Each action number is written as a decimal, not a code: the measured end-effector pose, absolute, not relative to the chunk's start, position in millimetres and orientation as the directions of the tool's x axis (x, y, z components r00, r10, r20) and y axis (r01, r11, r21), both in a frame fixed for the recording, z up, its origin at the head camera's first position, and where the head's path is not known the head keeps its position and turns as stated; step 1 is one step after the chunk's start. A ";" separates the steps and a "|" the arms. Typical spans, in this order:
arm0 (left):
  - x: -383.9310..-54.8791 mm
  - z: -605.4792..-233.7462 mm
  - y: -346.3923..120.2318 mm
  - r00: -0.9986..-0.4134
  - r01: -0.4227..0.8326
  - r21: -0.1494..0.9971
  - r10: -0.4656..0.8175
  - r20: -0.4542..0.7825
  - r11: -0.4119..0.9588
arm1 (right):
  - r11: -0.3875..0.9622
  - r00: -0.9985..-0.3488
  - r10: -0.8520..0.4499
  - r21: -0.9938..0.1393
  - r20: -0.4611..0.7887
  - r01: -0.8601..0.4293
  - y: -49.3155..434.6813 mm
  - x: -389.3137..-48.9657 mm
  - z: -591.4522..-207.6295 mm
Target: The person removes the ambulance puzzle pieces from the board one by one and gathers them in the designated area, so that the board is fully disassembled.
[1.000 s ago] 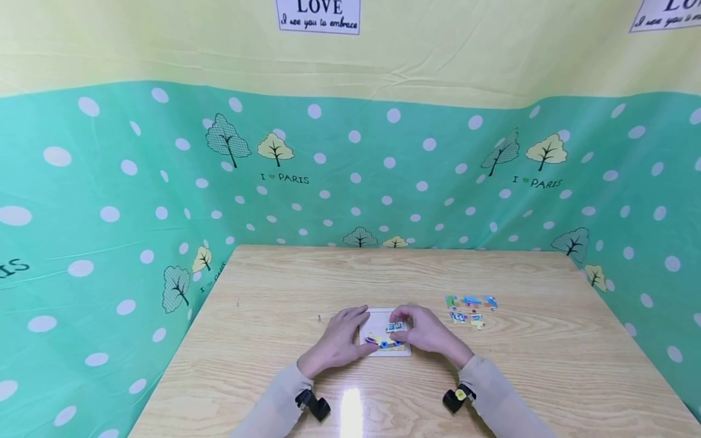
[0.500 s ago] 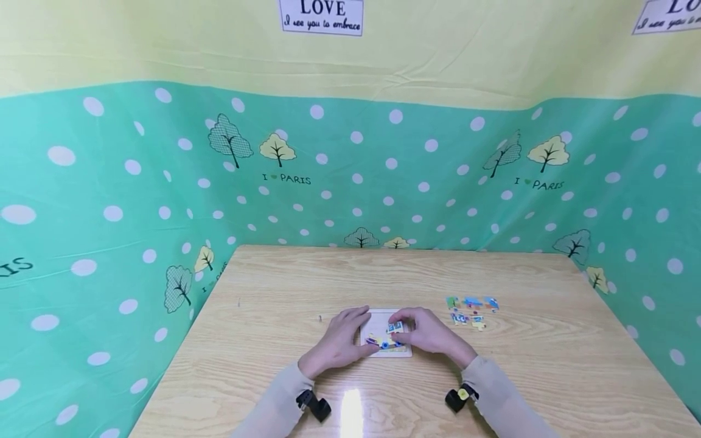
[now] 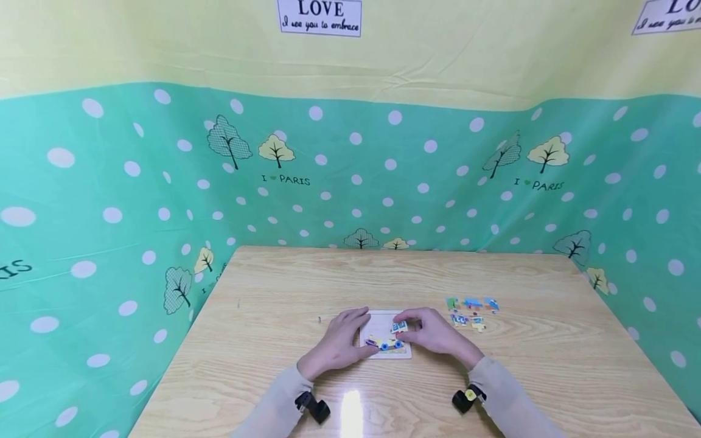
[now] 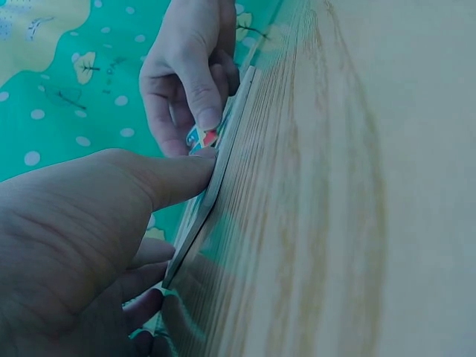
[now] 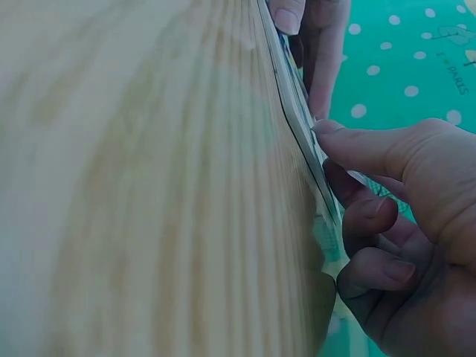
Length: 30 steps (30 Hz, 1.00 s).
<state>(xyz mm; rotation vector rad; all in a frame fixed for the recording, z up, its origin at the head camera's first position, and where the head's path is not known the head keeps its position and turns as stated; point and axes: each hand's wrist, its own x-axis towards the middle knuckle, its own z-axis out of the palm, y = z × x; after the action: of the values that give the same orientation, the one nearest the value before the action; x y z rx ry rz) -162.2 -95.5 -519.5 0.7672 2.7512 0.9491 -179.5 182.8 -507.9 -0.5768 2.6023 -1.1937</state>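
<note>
A shallow white puzzle tray (image 3: 379, 320) lies on the table, with joined puzzle pieces (image 3: 385, 345) along its front part showing a yellow vehicle with blue wheels. My left hand (image 3: 342, 339) holds the tray at its left side, thumb over the front edge and fingers along the outer side. In the left wrist view that thumb (image 4: 182, 178) rests on the tray's rim (image 4: 227, 160). My right hand (image 3: 432, 331) pinches a puzzle piece (image 3: 398, 327) with blue windows and a red patch between thumb and fingers, over the tray's right side. In the right wrist view the piece is mostly hidden.
Several loose puzzle pieces (image 3: 472, 303) lie in two rows on the table (image 3: 306, 274), right of and behind the tray. A tiny object (image 3: 320, 319) lies left of it. A green dotted cloth (image 3: 356, 182) hangs behind and beside the table.
My right hand has shifted slightly right with the pinched puzzle piece, which is now a little tilted, and more of the wheels shows. My left hand stays on the tray.
</note>
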 end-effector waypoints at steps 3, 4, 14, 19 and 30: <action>-161.9 -519.1 -95.3 -0.863 0.419 0.611 0.504 0.037 0.672 | 0.588 -0.907 -0.419 -0.773 -0.041 -0.237 187.7 -179.2 -508.3; -161.9 -519.0 -95.2 -0.863 0.417 0.614 0.504 0.035 0.671 | 0.589 -0.909 -0.414 -0.774 -0.041 -0.233 189.4 -179.1 -508.5; -161.3 -519.1 -94.8 -0.862 0.419 0.617 0.506 0.039 0.666 | 0.601 -0.937 -0.346 -0.778 -0.050 -0.180 205.0 -177.7 -504.8; -161.2 -519.2 -95.4 -0.860 0.428 0.615 0.508 0.051 0.663 | 0.600 -0.951 -0.304 -0.787 -0.056 -0.145 212.9 -177.6 -505.8; -160.7 -519.5 -96.5 -0.861 0.433 0.607 0.506 0.058 0.666 | 0.628 -0.964 -0.265 -0.762 -0.019 -0.158 233.6 -175.5 -505.3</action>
<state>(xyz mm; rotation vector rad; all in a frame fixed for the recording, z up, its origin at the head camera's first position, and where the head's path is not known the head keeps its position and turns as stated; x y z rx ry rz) -160.7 -96.5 -519.5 0.7809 2.7615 0.9605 -175.5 233.6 -505.3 -0.3548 2.7171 -1.2518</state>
